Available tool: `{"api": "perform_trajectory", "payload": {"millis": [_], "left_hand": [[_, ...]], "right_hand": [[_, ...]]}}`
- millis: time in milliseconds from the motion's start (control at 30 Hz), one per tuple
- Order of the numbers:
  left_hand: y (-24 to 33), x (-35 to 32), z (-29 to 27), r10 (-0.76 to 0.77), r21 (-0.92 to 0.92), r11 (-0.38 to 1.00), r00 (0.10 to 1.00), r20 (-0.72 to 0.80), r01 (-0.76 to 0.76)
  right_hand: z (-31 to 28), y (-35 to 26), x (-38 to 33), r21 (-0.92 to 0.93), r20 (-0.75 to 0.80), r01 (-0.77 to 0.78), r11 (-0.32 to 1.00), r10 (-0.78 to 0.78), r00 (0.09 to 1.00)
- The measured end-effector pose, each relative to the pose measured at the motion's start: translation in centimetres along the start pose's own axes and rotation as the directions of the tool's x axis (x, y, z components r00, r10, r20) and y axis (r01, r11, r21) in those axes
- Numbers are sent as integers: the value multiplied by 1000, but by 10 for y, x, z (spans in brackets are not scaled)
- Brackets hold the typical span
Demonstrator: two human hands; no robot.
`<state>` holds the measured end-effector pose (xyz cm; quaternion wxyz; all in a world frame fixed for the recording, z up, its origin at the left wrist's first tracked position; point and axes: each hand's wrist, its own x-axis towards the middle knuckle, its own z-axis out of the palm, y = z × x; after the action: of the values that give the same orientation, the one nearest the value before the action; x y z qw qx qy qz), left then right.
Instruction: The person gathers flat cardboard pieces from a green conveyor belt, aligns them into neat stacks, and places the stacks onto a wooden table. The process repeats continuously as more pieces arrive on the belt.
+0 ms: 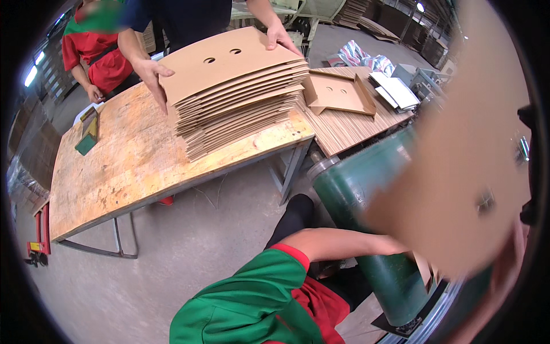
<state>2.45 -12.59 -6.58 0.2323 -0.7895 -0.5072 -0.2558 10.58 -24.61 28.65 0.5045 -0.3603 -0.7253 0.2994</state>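
Closest to me, my left forearm in its green and red sleeve reaches behind a large blurred cardboard sheet lifted in front of the green machine roller, and my right hand shows only as a pinkish edge at its lower right, so I cannot tell how either hand grips; I judge that supporting both edges would keep the sheet flat. Farther off, on the worn wooden table, another person's hands steady a stack of punched cardboard blanks. Beyond it lies a shallow folded cardboard tray, holding nothing.
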Motion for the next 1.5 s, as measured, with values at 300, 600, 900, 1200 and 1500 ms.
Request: {"api": "perform_trajectory", "payload": {"millis": [300, 600, 900, 1200, 1500], "left_hand": [[1, -7, 30, -32, -150, 989, 979, -200, 2], [-19, -7, -29, -23, -62, 998, 995, 100, 29], [-38, -8, -73, 34, -25, 999, 998, -51, -35], [-25, 11, -64, 18, -31, 999, 995, -99, -21], [-53, 66, -23, 30, -57, 998, 999, -33, -32]], "right_hand": [[449, -64, 45, 747, 515, -440, 499, -15, 857], [488, -56, 13, 402, 693, -480, 780, 83, 716], [51, 188, -114, -870, 101, 146, 472, -121, 988], [-1, 278, -107, -980, 191, 199, 29, -171, 967], [-15, 333, -42, -967, 242, 253, 19, -238, 941]]}}
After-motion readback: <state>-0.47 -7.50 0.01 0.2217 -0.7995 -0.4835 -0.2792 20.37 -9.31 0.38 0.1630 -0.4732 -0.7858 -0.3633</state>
